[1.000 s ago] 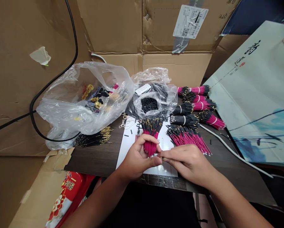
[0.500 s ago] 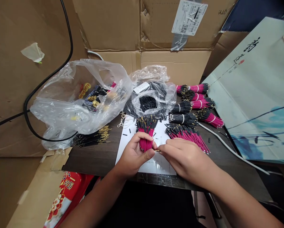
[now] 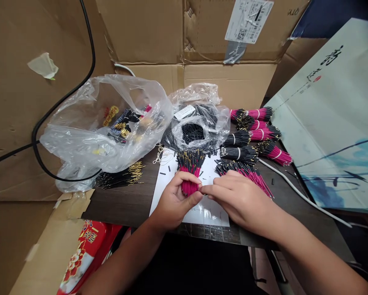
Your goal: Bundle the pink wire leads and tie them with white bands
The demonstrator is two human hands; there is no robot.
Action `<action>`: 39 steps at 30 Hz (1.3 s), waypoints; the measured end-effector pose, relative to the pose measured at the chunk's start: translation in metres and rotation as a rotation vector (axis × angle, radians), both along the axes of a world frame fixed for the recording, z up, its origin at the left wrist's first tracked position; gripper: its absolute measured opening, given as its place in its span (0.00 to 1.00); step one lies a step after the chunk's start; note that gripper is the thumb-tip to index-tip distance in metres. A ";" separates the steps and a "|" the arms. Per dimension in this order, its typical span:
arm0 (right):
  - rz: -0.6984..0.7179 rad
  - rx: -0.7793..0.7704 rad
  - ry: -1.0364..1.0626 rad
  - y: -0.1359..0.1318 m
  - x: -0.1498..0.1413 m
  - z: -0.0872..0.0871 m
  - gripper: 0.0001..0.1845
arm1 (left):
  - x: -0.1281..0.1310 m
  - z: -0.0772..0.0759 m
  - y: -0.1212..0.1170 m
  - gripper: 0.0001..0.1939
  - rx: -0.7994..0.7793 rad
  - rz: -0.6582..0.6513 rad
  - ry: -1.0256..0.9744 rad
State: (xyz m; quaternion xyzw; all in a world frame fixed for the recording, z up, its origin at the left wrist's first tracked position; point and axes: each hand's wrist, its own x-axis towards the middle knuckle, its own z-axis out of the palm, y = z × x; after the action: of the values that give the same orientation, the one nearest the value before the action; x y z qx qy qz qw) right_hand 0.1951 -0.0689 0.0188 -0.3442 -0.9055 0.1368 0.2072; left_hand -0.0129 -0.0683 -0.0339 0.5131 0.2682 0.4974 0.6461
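Note:
My left hand is closed round a bundle of pink wires, whose black-sleeved ends with some gold tips fan out upward. At its thumb and fingertips my right hand meets it in a pinch. What the right fingers grip is mostly hidden and too small to name. Below both hands lies a white paper sheet with small black sleeves scattered on it. Just beyond the right hand is a loose pile of pink wires with black ends.
An open clear bag of black sleeves stands behind the paper. Left are a large plastic bag and black gold-tipped wires. Tied wire bundles lie right, near a white cable and a paper bag. Cardboard encloses the back.
My right fingertips have moved slightly left, closer to the left thumb. The thin gold-coloured piece seen between the hands before is now covered. My left hand still grips the bundle.

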 end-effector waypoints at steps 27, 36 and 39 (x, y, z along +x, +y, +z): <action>-0.416 -0.273 0.915 0.014 -0.013 0.033 0.03 | -0.002 0.032 -0.016 0.14 -0.188 -0.289 -0.029; -0.511 -0.162 0.908 0.009 -0.012 0.040 0.01 | -0.002 0.038 -0.020 0.15 -0.209 -0.287 0.019; -0.551 -0.109 0.892 0.007 -0.010 0.042 0.01 | -0.001 0.040 -0.022 0.15 -0.218 -0.290 0.026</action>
State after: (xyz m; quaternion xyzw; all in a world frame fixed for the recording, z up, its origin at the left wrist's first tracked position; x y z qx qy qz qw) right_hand 0.1849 -0.0621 0.0612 -0.4882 -0.5968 0.2575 0.5824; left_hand -0.0143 -0.0899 0.0058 0.4798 0.2520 0.3602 0.7593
